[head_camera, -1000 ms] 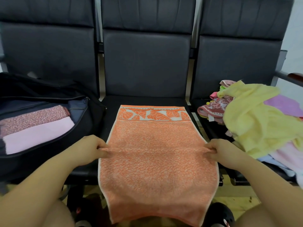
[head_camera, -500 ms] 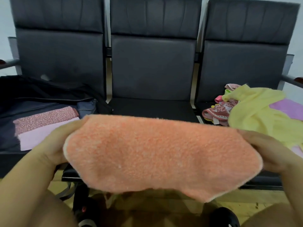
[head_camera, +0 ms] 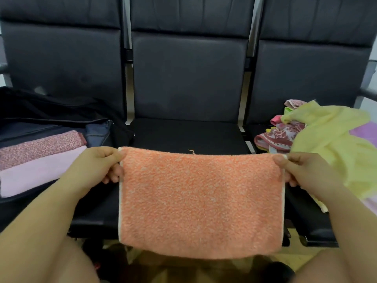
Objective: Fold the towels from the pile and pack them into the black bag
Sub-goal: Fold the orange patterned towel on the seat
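So that it hangs flat for folding, the orange towel [head_camera: 201, 201] is pinched at its top corners by the left hand [head_camera: 95, 168] and right hand [head_camera: 306, 172].

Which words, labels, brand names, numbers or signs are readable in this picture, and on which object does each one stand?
None: no readable text shows anywhere.
Orange towel: plain weave, no label visible.
Black bag: no brand mark visible.
Patterned towel in the pile: red and white decoration only, no letters.
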Tool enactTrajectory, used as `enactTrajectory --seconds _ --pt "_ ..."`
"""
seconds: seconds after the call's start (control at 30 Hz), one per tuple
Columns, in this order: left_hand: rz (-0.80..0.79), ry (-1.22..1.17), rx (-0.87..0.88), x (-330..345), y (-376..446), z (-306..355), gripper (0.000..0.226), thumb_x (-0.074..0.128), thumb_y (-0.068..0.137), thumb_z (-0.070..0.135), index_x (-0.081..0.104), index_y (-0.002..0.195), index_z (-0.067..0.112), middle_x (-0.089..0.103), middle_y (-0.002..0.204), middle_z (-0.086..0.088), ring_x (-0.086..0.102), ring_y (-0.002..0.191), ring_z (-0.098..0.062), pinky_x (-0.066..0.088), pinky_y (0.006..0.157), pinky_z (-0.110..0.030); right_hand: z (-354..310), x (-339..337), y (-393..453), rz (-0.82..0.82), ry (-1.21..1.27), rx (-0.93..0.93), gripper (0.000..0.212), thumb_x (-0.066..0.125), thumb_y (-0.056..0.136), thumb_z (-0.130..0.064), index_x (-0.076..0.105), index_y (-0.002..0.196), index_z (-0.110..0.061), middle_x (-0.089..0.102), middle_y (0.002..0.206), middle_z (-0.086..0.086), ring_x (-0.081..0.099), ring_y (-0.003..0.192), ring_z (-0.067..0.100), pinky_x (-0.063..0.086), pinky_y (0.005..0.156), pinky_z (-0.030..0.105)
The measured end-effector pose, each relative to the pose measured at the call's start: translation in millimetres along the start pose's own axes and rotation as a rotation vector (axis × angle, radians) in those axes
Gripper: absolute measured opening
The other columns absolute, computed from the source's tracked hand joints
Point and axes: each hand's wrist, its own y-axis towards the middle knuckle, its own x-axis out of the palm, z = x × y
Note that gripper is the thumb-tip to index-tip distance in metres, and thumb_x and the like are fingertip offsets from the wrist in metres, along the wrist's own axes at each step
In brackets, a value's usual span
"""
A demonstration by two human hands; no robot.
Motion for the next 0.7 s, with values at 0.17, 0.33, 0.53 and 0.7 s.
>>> enactTrajectory --seconds 0.17,0.33,0.53,0.7 --pt "0.185 -0.15 -0.003 26.1 27.7 -0.4 0.017 0.048 0.099 0.028 0.061 0.09 0.02 0.073 0.099 -0.003 0.07 0.085 -0.012 0.054 0.074 -0.032 -5.0 25.6 24.5 0.202 -0.017 -0.067 0.023 0.055 0.095 -0.03 0.065 0.106 -0.013 0.07 0.103 0.006 0.067 0.095 0.02 0.052 0.087 0.037" --pt "-0.337 0.281 0.093 66.9 32.7 1.8 0.1 0.068 0.085 0.035 -0.007 0.151 0.031 0.002 0.16 0.006 0.016 0.142 -0.002 0.024 0.114 -0.02 -18.8 61.7 26.4 -0.336 -0.034 -0.029 0.123 0.073 0.077 -0.044 -0.029 0.145 -0.033 0.01 0.159 -0.003 0.023 0.143 0.018 0.024 0.112 0.033" --pt "-0.749 0.999 -0.158 85.8 12.5 -4.7 0.106 0.052 0.083 0.067 -0.011 0.152 0.016 -0.02 0.158 -0.009 -0.012 0.147 -0.021 0.005 0.12 -0.034 -10.6 79.2 29.0 -0.829 -0.662 0.1 0.107 0.064 0.081 -0.058 -0.009 0.152 -0.026 -0.01 0.161 0.002 0.005 0.148 0.021 0.016 0.118 0.035" --pt "-0.538 1.039 -0.156 88.9 32.7 -13.3 0.114 0.049 0.077 0.076 -0.007 0.152 0.011 -0.019 0.158 -0.012 -0.013 0.147 -0.024 0.0 0.12 -0.039 -0.6 100.5 41.8 -0.705 -0.642 -0.013 0.104 0.063 0.083 -0.056 -0.006 0.153 -0.023 -0.015 0.16 0.007 -0.009 0.148 0.024 0.007 0.119 0.039"
